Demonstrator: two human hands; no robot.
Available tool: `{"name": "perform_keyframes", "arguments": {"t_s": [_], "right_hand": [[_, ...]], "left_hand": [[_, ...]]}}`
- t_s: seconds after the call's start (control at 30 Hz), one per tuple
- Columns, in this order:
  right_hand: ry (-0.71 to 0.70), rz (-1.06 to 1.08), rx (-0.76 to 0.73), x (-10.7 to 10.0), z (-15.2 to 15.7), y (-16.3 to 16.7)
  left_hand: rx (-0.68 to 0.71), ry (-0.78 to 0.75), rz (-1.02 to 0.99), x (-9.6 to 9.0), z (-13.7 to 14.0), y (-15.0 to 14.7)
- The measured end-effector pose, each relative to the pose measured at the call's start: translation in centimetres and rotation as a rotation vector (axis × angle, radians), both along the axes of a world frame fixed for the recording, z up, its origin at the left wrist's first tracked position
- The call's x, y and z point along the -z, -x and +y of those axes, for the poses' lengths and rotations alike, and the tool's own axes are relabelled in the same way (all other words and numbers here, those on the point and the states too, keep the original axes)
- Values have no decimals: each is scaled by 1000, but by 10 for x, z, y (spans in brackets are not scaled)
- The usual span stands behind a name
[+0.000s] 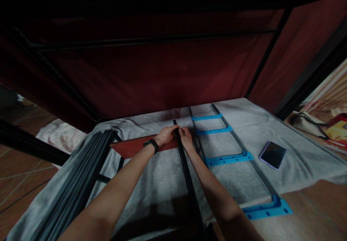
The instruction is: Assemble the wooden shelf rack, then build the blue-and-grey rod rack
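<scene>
A long black bar (187, 176) runs away from me over the grey cloth, and both my hands are at its far end. My left hand (165, 136), with a black watch (151, 145) on the wrist, reaches from the left with its fingers closed on the bar. From the other side my right hand (185, 137) closes on the bar too; its fingertips are partly hidden. A reddish-brown board (132, 146) lies left of the bar and passes under my left hand. I cannot tell whether board and bar are joined.
Several dark grey tubes (78, 183) lie bundled on the left. To the right is a ladder-like frame with blue crosspieces (230, 158), and beyond it a phone (273, 155). The grey cloth (303, 143) covers the floor up to a dark red panel (168, 74).
</scene>
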State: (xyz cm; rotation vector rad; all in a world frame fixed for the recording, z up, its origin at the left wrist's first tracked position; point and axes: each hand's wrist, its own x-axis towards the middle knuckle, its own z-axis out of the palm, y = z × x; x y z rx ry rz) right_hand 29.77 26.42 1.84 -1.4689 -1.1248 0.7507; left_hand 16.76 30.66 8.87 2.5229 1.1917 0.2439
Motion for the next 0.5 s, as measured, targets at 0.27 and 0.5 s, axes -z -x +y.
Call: {"name": "perform_keyframes", "arguments": {"t_s": [0.27,0.5], "right_hand": [[8,-31,1,5,3,1],[-40,7,-85,10,10,-10]], "left_hand": [[-15,1,-11,1,1,0],[-17,-1,14,4,3,1]]}}
